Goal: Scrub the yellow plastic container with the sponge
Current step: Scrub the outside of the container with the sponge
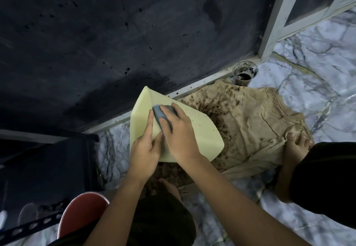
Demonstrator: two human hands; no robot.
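The pale yellow plastic container is held tilted above a stained cloth in the middle of the head view. Small dark specks dot its right side. My left hand grips its lower left edge, with the thumb on the top face. My right hand presses a grey sponge against the container's upper middle, fingers curled over the sponge. The container's underside is hidden.
A beige cloth soiled with brown dirt lies on the marble floor. A dirty plastic cup stands by the dark wall. My bare feet rest on the cloth. A red stool and a black metal rack sit at lower left.
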